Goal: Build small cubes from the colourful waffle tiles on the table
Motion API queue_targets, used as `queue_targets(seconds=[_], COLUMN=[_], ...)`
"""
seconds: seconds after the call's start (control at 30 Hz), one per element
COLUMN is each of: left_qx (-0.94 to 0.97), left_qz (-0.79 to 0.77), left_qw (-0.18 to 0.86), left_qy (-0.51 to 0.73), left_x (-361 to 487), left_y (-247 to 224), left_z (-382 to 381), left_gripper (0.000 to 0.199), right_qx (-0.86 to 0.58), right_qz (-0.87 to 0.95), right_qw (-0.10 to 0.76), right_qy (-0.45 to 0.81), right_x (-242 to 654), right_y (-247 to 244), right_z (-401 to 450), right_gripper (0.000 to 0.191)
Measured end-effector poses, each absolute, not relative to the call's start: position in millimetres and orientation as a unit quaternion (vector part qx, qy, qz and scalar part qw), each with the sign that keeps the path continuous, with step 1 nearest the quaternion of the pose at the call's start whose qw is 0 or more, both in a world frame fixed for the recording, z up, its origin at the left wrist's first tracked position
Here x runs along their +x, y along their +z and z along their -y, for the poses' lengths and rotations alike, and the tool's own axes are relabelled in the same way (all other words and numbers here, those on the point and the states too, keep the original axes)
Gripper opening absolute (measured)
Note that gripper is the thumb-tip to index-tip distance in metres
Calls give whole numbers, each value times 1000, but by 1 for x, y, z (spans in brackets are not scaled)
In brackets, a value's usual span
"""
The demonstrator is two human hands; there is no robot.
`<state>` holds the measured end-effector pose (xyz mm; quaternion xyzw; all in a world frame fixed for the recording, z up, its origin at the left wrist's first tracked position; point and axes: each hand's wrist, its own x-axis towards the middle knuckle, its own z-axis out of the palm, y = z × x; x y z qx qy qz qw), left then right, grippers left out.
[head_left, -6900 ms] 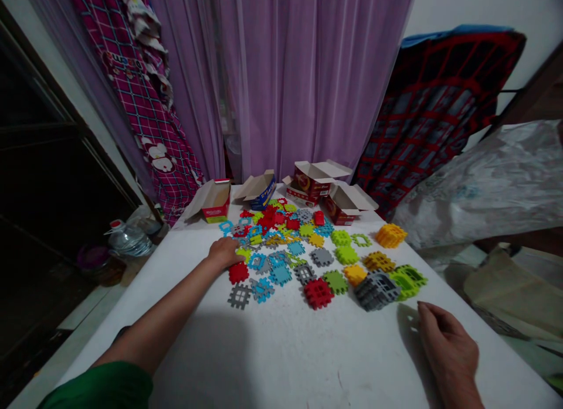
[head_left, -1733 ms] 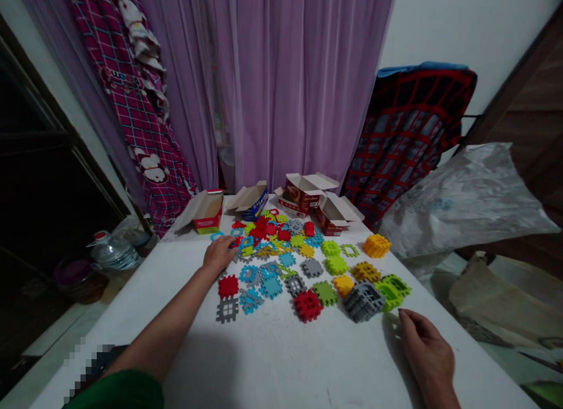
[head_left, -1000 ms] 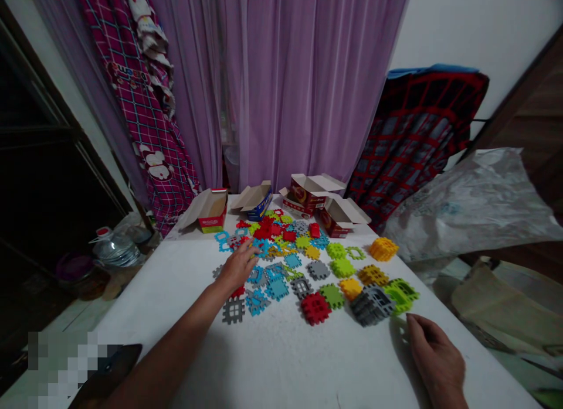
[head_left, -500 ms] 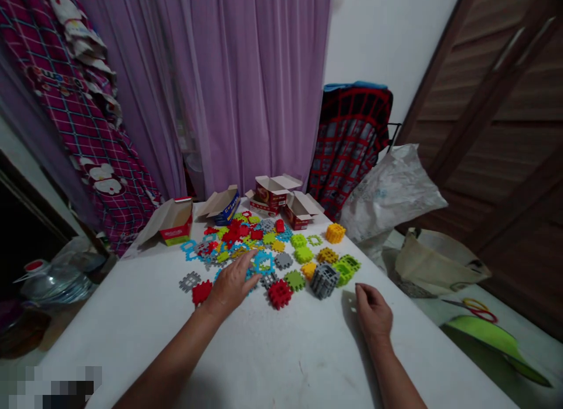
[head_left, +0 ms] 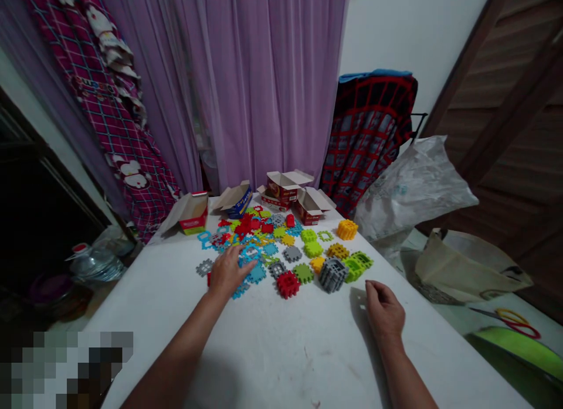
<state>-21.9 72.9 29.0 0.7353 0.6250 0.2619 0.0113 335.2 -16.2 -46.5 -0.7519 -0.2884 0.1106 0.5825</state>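
at six o'clock on the tabletop (head_left: 281, 362), the open left hand (head_left: 227, 272) is touching plastic waffle tiles (head_left: 256, 273) while the open right hand (head_left: 385, 315) is resting apart from them.

Two hands (head_left: 227, 273), at least four open cartons (head_left: 191, 214)

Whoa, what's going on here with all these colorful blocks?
A person's left hand is spread over flat plastic waffle blocks on a white table. The right hand rests on the table near a gray block cube. A red block cube sits between the hands, and open cardboard boxes stand behind the pile.
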Motion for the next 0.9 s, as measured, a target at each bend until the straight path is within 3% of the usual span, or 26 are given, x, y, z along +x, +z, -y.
queue_targets(seconds=[0.17,0.57,0.73,0.9], left_qx=[685,575,562,744], left_qz=[-692,-796,-792,-599], left_qw=[-40,-21,-23,-44], left_qy=[223,188,236,294], left_x=[-78,-138,-137,-105], left_y=[30,-17,-26,-32], left_z=[-66,-70,-68,-43], left_gripper=[42,46,52,37], right_qx=[-760,-765,-654,-532], right_qz=[286,276,493,735], right_qw=[573,580,574,408], right_qy=[110,41,-2,103], right_x=[336,327,264,176], right_y=[-46,-40,-4,6], right_z=[16,25,26,10], right_gripper=[48,46,33,23])
